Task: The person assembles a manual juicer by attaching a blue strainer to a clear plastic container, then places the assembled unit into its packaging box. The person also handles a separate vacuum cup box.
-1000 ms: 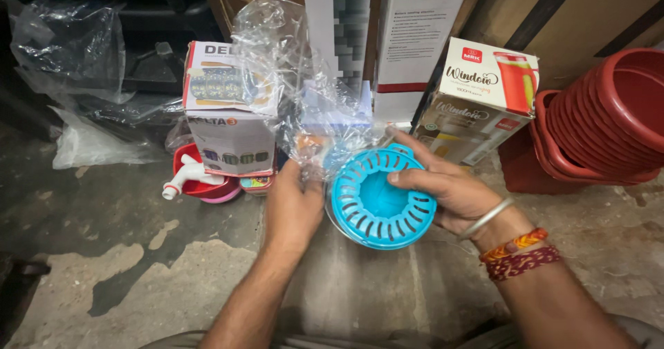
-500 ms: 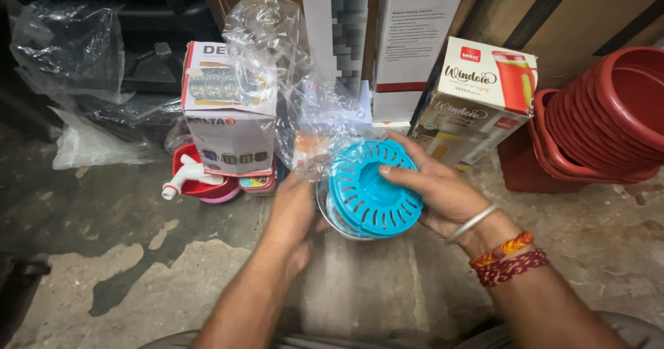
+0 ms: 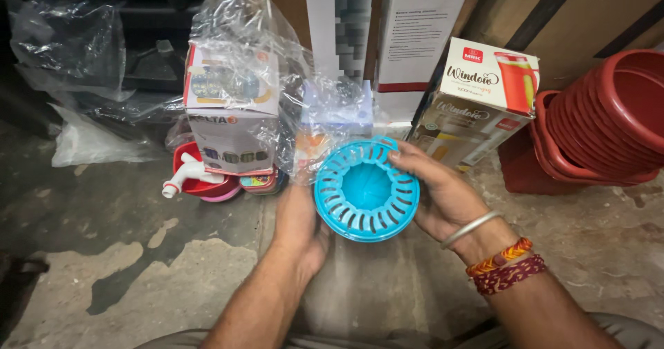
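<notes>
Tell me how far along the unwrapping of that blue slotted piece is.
Mostly out: the blue slotted basket shows bare, with the clear plastic wrap bunched behind its top edge. In hand: the right hand grips its rim, the left hand steadies it from beneath. Left: the wrap seems not yet fully free of the piece.

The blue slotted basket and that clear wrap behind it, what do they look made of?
The blue slotted basket looks like moulded plastic, semi-glossy: uniform colour, neat cut slots. The clear wrap seems thin plastic film: see-through, crinkled, with shiny glints.
</notes>
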